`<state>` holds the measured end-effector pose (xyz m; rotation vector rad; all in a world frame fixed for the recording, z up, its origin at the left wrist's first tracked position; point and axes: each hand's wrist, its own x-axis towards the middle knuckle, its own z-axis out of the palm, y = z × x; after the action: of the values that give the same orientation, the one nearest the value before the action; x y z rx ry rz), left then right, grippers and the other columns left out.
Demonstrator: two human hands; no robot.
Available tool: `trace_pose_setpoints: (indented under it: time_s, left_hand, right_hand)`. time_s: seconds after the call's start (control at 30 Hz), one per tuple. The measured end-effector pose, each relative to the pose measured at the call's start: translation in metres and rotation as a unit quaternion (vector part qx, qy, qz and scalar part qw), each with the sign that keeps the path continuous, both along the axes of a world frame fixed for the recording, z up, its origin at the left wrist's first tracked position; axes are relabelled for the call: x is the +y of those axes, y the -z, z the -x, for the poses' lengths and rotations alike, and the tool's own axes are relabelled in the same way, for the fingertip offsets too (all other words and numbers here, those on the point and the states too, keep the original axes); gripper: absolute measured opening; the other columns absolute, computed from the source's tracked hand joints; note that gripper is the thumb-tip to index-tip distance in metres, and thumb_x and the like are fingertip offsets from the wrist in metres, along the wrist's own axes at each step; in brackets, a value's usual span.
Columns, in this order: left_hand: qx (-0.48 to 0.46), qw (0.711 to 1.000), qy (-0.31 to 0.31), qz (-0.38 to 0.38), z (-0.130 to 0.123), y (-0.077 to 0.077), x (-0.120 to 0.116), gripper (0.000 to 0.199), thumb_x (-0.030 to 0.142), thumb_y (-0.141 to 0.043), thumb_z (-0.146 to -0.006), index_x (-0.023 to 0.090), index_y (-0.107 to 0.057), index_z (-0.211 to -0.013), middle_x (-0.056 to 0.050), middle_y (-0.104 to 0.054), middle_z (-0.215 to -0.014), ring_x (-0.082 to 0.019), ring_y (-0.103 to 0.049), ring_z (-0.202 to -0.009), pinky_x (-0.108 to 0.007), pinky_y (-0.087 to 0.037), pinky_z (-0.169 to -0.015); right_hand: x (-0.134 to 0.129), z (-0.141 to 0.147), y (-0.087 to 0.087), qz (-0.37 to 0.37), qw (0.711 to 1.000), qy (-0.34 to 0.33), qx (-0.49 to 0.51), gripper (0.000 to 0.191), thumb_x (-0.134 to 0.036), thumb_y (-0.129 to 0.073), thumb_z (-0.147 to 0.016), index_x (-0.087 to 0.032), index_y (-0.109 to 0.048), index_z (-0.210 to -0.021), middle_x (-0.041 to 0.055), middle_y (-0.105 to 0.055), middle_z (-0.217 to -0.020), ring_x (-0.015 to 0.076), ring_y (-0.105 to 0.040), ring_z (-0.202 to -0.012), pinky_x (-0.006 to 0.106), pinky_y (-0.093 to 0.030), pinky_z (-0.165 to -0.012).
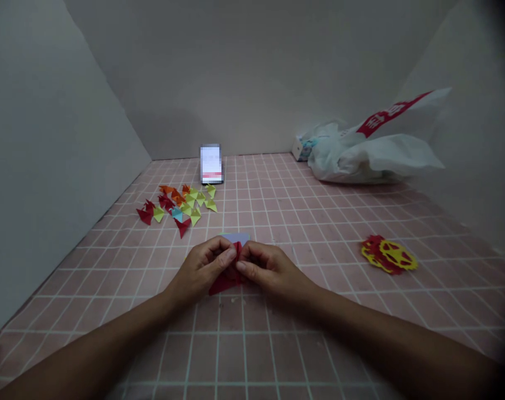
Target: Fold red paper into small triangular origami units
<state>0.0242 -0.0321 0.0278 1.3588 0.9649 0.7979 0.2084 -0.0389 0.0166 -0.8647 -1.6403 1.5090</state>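
Observation:
Near the middle of the checked surface, my left hand (204, 269) pinches a folded piece of red paper (225, 283) between thumb and fingers. My right hand (273, 270) grips the same paper from the right, its fingertips close to those of the left. A narrow upright red fold shows between the two hands, and a wider red part points down to the left. Just behind the hands lies a pale purple paper (236, 238), partly covered by them.
Several small folded paper birds (185, 208) in red, orange, yellow and blue stand at the back left. Behind them a lit phone (211, 164) leans upright. Red and yellow cut-outs (389, 255) lie right, a white plastic bag (360, 158) and small box (301, 149) back right.

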Motion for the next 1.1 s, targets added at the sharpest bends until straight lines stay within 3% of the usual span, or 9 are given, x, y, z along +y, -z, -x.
trace_pose_setpoints:
  time_s: [0.63,0.9,1.1]
  left_hand:
    - [0.038,0.999,-0.001,-0.029,0.0000,-0.0038,0.0012,0.024,0.039,-0.057,-0.092,0.016,-0.060,-0.082,0.000,-0.059,-0.080,-0.013,-0.052,-0.073,-0.024,-0.043,-0.066]
    - [0.050,0.998,-0.017,-0.020,-0.0016,-0.0035,-0.0008,0.014,0.029,-0.065,-0.079,0.017,-0.057,-0.083,0.001,-0.058,-0.077,-0.013,-0.055,-0.068,-0.025,-0.045,-0.064]
    - [0.109,0.988,-0.036,-0.105,-0.0033,-0.0055,-0.0063,0.012,0.029,-0.062,-0.084,0.017,-0.059,-0.084,0.000,-0.060,-0.077,-0.013,-0.055,-0.067,-0.024,-0.044,-0.061]
  right_hand:
    - [-0.0013,-0.0002,0.0000,-0.039,0.998,0.006,-0.041,0.016,-0.024,-0.055,-0.088,-0.018,-0.053,-0.074,-0.0018,-0.052,-0.072,0.0116,-0.046,-0.066,0.026,-0.037,-0.063]
    - [-0.0008,-0.0006,0.0002,-0.034,0.998,0.012,-0.049,0.016,-0.028,-0.054,-0.090,-0.018,-0.056,-0.078,-0.0003,-0.055,-0.075,0.0128,-0.048,-0.070,0.027,-0.037,-0.064]
    - [-0.0037,0.0013,0.0019,-0.026,0.999,0.035,-0.021,0.023,-0.034,-0.060,-0.090,-0.019,-0.049,-0.077,-0.0019,-0.050,-0.075,0.0123,-0.045,-0.070,0.026,-0.036,-0.063]
